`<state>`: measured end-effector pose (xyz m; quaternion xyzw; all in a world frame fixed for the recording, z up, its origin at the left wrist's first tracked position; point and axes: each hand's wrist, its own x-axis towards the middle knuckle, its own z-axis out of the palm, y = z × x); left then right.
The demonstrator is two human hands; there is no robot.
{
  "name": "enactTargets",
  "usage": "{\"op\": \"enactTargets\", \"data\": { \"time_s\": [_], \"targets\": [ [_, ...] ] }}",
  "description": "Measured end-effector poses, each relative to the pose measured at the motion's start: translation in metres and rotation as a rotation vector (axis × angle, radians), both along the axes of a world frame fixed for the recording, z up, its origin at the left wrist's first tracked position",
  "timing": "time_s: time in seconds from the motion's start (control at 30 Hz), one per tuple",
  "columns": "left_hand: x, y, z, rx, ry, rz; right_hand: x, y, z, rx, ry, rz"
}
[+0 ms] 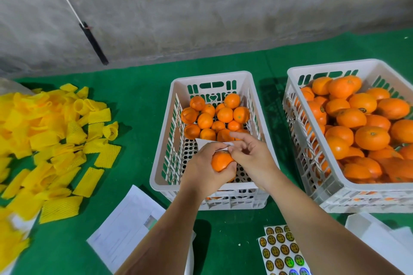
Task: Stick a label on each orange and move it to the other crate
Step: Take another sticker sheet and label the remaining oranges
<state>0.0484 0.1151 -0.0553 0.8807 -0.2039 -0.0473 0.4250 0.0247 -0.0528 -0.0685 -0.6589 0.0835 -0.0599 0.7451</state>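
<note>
My left hand (204, 168) grips an orange (221, 161) and a white strip of sticker backing (206, 142) above the near part of the middle white crate (161, 169). My right hand (251, 156) is at the top of that orange, thumb and fingers pinched together by the strip's end; a label between them cannot be made out. Several oranges (220, 116) lie at the far end of the middle crate. The right white crate (312, 163) is heaped with oranges (357, 123). A sheet of round labels (282, 251) lies on the green mat near me.
A heap of yellow foam net sleeves (51, 140) covers the mat on the left. White paper sheets (125, 225) lie near the front, more paper (380, 236) at the right. A black-handled rod (93, 43) leans on the grey wall behind.
</note>
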Motion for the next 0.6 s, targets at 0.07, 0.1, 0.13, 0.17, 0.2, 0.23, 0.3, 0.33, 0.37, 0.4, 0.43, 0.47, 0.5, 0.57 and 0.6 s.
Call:
{"op": "enactTargets", "data": {
  "time_s": [0.07, 0.1, 0.13, 0.17, 0.2, 0.23, 0.3, 0.33, 0.37, 0.4, 0.43, 0.47, 0.5, 0.57, 0.6],
  "targets": [
    [0.001, 0.0, 0.001, -0.002, 0.012, -0.006, -0.001, 0.0, 0.002, -0.009, -0.022, 0.014],
    [0.001, 0.0, 0.001, -0.006, 0.025, -0.01, -0.002, 0.0, 0.003, -0.011, -0.038, 0.01],
    [0.001, 0.0, 0.002, -0.013, 0.038, -0.008, -0.002, 0.001, 0.004, -0.007, -0.053, -0.013],
    [0.001, 0.0, 0.003, -0.019, 0.04, -0.003, -0.003, 0.0, 0.004, 0.002, -0.069, -0.052],
    [0.001, 0.001, 0.004, -0.027, 0.034, 0.005, -0.003, -0.001, 0.004, 0.017, -0.081, -0.094],
    [0.0, 0.001, 0.006, -0.032, 0.028, 0.009, -0.004, -0.002, 0.004, 0.025, -0.087, -0.12],
    [-0.001, 0.001, 0.007, -0.03, 0.025, -0.018, -0.004, -0.003, 0.005, -0.007, -0.078, -0.095],
    [-0.001, 0.0, 0.007, -0.028, 0.024, -0.042, -0.004, -0.003, 0.005, -0.031, -0.065, -0.057],
    [-0.002, 0.0, 0.006, -0.033, 0.013, -0.063, -0.004, -0.002, 0.005, -0.044, -0.047, -0.018],
    [-0.002, 0.0, 0.006, -0.043, -0.001, -0.078, -0.003, -0.002, 0.004, -0.045, -0.028, 0.002],
    [-0.002, 0.0, 0.007, -0.051, -0.015, -0.09, -0.003, -0.001, 0.004, -0.041, -0.009, 0.002],
    [-0.003, 0.0, 0.008, -0.056, -0.035, -0.099, -0.002, -0.001, 0.003, -0.039, 0.007, -0.011],
    [-0.004, -0.001, 0.01, -0.052, -0.057, -0.107, -0.002, -0.001, 0.003, -0.043, 0.018, -0.022],
    [-0.005, -0.001, 0.01, -0.042, -0.091, -0.116, -0.001, 0.0, 0.003, -0.06, 0.021, -0.029],
    [-0.005, -0.001, 0.009, -0.033, -0.103, -0.118, -0.001, 0.0, 0.002, -0.07, 0.021, -0.026]
  ]
}}
